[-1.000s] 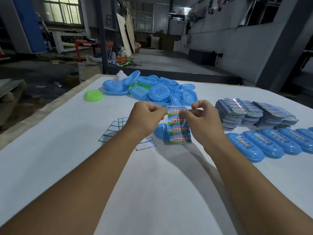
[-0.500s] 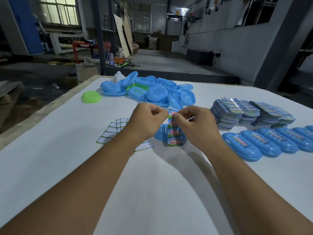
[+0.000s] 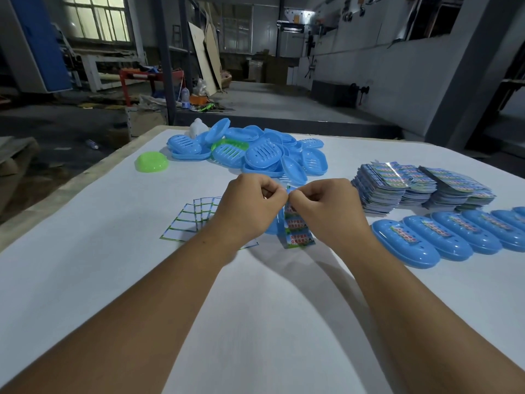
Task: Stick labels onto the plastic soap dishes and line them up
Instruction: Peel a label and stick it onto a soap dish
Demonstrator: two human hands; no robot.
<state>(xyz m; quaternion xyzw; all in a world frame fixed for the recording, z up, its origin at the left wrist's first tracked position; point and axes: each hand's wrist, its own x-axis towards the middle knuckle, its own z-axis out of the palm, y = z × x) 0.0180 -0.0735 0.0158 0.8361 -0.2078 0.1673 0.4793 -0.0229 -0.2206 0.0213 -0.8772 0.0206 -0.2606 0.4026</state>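
My left hand (image 3: 250,206) and my right hand (image 3: 324,209) meet at the middle of the table, both pinching the top edge of a label sheet (image 3: 298,231) that hangs down with coloured stickers on it. A blue soap dish (image 3: 273,227) lies behind the sheet, mostly hidden. To the right, a row of several labelled blue soap dishes (image 3: 406,245) runs toward the table's right edge. A heap of unlabelled blue dishes (image 3: 255,155) lies at the back.
Stacks of label sheets (image 3: 409,189) sit at the right, behind the row. Used backing sheets (image 3: 187,220) lie left of my hands. A green dish (image 3: 152,162) sits alone at the back left. The white table (image 3: 255,322) drops off at the left edge.
My hands have come closer together at the sheet's top edge, and the sheet has sunk lower toward the table.
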